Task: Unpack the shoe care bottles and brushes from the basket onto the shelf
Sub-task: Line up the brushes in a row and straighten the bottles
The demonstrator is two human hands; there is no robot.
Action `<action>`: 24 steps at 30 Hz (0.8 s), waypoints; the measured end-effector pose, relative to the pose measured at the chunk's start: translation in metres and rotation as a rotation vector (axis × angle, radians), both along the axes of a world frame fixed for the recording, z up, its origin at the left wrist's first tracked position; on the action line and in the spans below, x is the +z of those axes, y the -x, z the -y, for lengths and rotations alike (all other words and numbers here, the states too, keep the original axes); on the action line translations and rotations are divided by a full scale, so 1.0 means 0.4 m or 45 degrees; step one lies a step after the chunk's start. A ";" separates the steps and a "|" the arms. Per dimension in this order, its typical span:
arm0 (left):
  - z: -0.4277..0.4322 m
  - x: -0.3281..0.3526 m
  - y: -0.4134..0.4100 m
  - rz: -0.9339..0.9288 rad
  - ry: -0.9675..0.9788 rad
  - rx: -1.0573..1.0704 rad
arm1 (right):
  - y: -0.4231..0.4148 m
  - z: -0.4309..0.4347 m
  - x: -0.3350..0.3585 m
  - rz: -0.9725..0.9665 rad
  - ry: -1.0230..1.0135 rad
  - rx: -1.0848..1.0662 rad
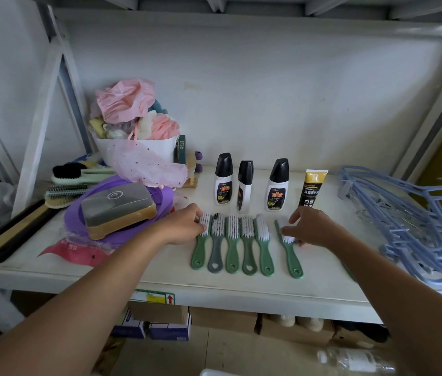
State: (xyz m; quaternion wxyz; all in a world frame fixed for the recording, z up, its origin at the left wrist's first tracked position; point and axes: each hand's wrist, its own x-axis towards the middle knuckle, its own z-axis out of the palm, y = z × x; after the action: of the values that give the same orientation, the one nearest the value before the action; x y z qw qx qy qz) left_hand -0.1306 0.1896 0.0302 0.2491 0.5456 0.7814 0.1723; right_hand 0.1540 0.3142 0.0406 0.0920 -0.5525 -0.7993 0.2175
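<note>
The brushes (232, 242) lie in a row on the shelf (323, 272) at centre frame, white bristles up and away, green and grey handles pointing at the front edge. I see my left hand (184, 226) at the left end of the row, its fingers (199, 215) curled loosely against the bristle head of the first brush (201, 245), touching but not closed around it. My right hand (313, 226) rests on the sixth brush (289, 248), which sits slightly apart from the other five and tilted; the fingers pinch its white head lightly.

Just behind the row stand three white bottles (223, 180) with black caps and a yellow-capped tube (311, 189), upright, near the hands but not touching them.

Left of my left hand a purple lid (122, 196) carries a grey-and-tan box (118, 210), close to the wrist. Further left are larger brushes (70, 183), and behind them a white tub (146, 150) heaped with pink fabric. At right, a pile of blue hangers (415, 221) crowds that end.

Bare shelf is open between the sixth brush and the hangers, and along the front edge below the handles.
</note>
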 end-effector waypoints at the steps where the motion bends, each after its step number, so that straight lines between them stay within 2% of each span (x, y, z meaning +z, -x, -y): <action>1: 0.001 0.002 0.001 0.001 -0.001 0.001 | 0.002 0.001 -0.001 -0.002 -0.005 0.001; 24: 0.005 0.009 -0.005 0.009 -0.013 -0.009 | 0.029 -0.008 -0.023 -0.049 0.025 0.097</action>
State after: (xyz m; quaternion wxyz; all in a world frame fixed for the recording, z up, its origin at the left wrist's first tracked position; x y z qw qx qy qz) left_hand -0.1286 0.1876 0.0340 0.2497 0.5490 0.7777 0.1771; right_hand 0.1426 0.3175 0.0313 0.0937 -0.5182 -0.8158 0.2392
